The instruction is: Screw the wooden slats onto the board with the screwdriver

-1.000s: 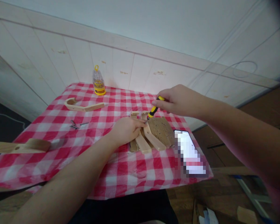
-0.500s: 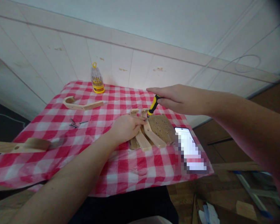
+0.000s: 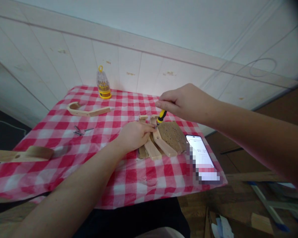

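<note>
Your right hand [image 3: 180, 101] is now curling its fingers around the top of the yellow-and-black screwdriver [image 3: 162, 117], where half a second ago they were stretching out straight along it. The grip is looking closed on the handle, though its far fingers are hidden. Below that grip, the driver's tip is staying at the same spot on the right-hand pale wooden hook-shaped piece [image 3: 166, 146], so you are probably taking a fresh hold for turning rather than moving the tool elsewhere.

Your left hand [image 3: 133, 135] is keeping its place, lying across the left-hand pale wooden hook-shaped piece [image 3: 152, 149] with fingertips beside the driver's tip; whether they are pinching anything there, you cannot tell. Both pieces are resting on a brown, hole-pocked wooden board [image 3: 173, 136], just below your right grip. Loose silvery metal screws [image 3: 78, 133] are lying beyond your left hand, to its left.
</note>
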`<move>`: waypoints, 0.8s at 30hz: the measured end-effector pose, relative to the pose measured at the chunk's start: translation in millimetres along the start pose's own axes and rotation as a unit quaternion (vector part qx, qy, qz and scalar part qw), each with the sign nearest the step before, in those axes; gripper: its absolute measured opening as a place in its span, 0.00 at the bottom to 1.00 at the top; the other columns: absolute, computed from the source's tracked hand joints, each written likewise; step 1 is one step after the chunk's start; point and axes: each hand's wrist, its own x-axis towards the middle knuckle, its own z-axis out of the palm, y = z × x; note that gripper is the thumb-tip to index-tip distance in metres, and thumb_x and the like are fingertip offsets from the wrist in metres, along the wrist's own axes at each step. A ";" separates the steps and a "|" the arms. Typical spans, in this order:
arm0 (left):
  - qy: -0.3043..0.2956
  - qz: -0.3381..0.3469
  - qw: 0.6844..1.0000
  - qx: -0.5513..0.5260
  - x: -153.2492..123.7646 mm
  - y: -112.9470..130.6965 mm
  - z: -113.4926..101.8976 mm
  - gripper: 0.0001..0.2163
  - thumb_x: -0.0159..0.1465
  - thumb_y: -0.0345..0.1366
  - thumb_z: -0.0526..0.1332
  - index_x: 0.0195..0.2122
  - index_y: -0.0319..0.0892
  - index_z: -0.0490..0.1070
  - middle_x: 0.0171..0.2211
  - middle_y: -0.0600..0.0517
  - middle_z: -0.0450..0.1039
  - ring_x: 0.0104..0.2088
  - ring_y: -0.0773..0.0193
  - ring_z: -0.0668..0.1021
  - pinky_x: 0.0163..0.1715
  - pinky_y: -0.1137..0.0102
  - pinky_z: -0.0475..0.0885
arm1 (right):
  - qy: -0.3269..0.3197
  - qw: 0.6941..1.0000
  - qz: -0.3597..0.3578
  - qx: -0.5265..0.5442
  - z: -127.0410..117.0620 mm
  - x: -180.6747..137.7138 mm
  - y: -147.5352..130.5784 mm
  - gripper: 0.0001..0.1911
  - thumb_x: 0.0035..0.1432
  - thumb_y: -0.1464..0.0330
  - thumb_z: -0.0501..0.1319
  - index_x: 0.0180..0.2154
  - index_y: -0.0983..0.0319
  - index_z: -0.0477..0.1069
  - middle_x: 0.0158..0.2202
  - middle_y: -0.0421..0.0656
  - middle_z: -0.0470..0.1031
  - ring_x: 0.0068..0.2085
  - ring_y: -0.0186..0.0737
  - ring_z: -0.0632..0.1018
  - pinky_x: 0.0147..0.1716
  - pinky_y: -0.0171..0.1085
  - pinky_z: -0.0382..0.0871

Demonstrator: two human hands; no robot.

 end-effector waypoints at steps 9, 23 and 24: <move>0.009 0.014 1.000 0.001 1.5 -1.1 0.6 0.18 0.63 0.28 0.54 0.48 0.48 0.79 0.51 0.55 0.79 0.52 0.61 0.80 0.53 0.65 0.75 | -0.057 0.998 -0.011 0.020 -8.7 -4.2 18.0 0.22 0.62 0.53 0.55 0.27 0.59 0.76 0.17 0.37 0.67 0.22 0.32 0.67 0.29 0.38 0.59; 0.018 0.013 1.000 0.015 3.1 -3.0 2.5 0.19 0.62 0.28 0.54 0.50 0.44 0.79 0.50 0.51 0.79 0.49 0.61 0.81 0.52 0.65 0.75 | 0.012 0.986 0.038 0.162 10.2 -9.3 6.7 0.16 0.60 0.64 0.60 0.47 0.61 0.78 0.37 0.43 0.82 0.36 0.39 0.80 0.38 0.38 0.70; 0.017 0.015 1.000 0.011 3.1 -3.1 2.1 0.19 0.61 0.28 0.54 0.50 0.43 0.79 0.51 0.50 0.79 0.49 0.61 0.81 0.52 0.65 0.75 | 0.011 0.983 0.039 0.180 9.7 -9.5 7.4 0.17 0.60 0.66 0.59 0.50 0.60 0.76 0.38 0.43 0.82 0.35 0.39 0.80 0.38 0.38 0.71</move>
